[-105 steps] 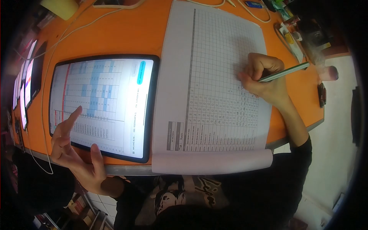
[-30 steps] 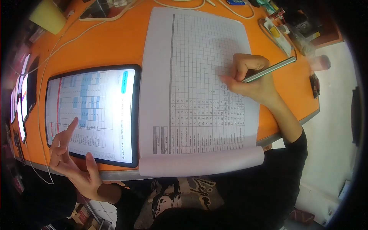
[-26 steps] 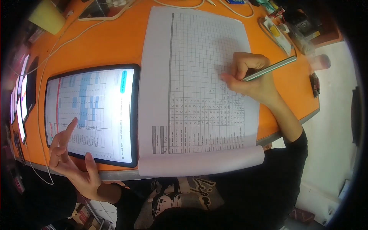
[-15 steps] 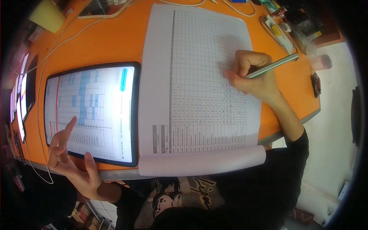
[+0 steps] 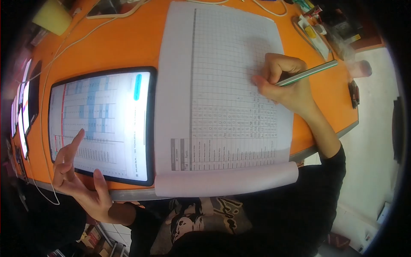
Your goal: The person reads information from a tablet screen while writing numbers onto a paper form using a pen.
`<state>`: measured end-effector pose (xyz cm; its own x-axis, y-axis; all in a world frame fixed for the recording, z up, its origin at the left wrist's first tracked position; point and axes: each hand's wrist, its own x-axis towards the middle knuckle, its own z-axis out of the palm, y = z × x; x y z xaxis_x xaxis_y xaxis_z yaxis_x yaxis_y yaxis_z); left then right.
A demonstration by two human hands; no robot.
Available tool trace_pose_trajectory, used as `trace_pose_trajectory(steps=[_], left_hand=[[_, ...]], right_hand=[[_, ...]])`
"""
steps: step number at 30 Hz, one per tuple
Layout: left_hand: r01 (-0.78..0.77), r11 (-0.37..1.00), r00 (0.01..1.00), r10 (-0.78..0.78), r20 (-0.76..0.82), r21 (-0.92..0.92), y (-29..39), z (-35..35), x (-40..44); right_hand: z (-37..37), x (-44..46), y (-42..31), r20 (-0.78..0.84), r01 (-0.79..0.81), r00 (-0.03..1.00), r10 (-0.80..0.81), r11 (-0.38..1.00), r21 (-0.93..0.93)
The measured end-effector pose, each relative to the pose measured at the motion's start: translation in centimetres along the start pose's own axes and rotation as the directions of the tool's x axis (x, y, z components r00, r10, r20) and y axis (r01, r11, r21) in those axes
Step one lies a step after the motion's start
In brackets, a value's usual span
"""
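My right hand is closed around a slim silver-green pen, resting on a large printed grid sheet. The pen's writing tip is hidden behind my fingers. Handwritten figures fill several columns in the sheet's lower part, beside a printed list of rows. To the left lies a tablet in a dark case, its lit screen showing a table with blue cells. Over its lower left part, my left hand is open, index finger stretched to the screen and thumb apart near the edge. Whether the fingertip touches the glass I cannot tell.
The sheet's near end curls into a roll at the edge of the orange table. Thin white cables run along the left. A yellow cup stands far left, near lit phone screens. Clutter sits far right.
My right hand and pen have shifted very slightly to the right over the sheet. My left hand keeps almost the same pose over the tablet. The whole view has moved a little.
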<state>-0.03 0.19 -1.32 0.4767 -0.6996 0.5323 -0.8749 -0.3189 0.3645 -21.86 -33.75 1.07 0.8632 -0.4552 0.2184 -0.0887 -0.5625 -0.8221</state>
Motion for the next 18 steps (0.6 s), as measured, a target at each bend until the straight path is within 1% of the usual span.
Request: trace_pose_trajectory(steps=[2, 3, 4, 5, 6, 8, 9, 11, 12, 14, 18], left_hand=[[-0.064, 0.997, 0.997, 0.065, 0.045, -0.034, -0.3, -0.3, 0.2], [-0.037, 0.993, 0.999, 0.038, 0.006, -0.112, -0.1, -0.1, 0.1], [-0.011, 0.984, 0.999, 0.005, -0.032, -0.180, 0.2, 0.3, 0.0], [-0.013, 0.983, 0.999, 0.005, -0.042, -0.184, 0.7, 0.5, 0.2], [-0.027, 0.983, 0.999, 0.021, -0.033, -0.180, 0.7, 0.4, 0.4], [-0.029, 0.981, 0.999, 0.022, -0.038, -0.190, 0.6, 0.3, 0.4], [-0.018, 0.985, 0.999, 0.010, -0.043, -0.173, 0.5, 0.3, 0.3], [-0.043, 0.988, 0.999, 0.039, -0.032, -0.147, 0.4, 0.3, 0.3], [-0.042, 0.989, 0.999, 0.037, -0.039, -0.139, 0.4, 0.1, 0.3], [-0.036, 0.992, 0.999, 0.037, 0.001, -0.117, 0.5, 0.0, 0.3], [-0.003, 0.993, 1.000, 0.004, 0.005, -0.116, 0.5, 0.1, 0.2]], right_hand=[[0.1, 0.1, 0.1, -0.013, 0.004, 1.000, -0.005, 1.000, -0.027], [0.0, 0.0, 0.2, 0.007, 0.026, 1.000, -0.026, 1.000, 0.003], [-0.2, 0.0, 0.2, 0.000, 0.064, 0.998, -0.064, 0.997, -0.050], [-0.1, 0.1, 0.3, -0.009, 0.108, 0.994, -0.109, 0.989, -0.100], [0.3, 0.1, 0.1, 0.008, 0.137, 0.991, -0.137, 0.989, -0.063], [0.7, -0.1, -0.4, -0.080, 0.013, 0.997, -0.014, 1.000, -0.012], [0.7, -0.1, -0.4, -0.067, 0.026, 0.997, -0.026, 1.000, -0.001], [0.4, 0.0, -0.3, -0.014, -0.051, 0.999, 0.052, 0.997, 0.058], [0.2, 0.0, 0.0, -0.011, -0.041, 0.999, 0.042, 0.997, 0.059], [0.1, 0.0, 0.5, -0.043, -0.083, 0.995, 0.094, 0.974, 0.211], [-0.1, 0.8, 0.2, -0.037, -0.061, 0.997, 0.073, 0.964, 0.258]])
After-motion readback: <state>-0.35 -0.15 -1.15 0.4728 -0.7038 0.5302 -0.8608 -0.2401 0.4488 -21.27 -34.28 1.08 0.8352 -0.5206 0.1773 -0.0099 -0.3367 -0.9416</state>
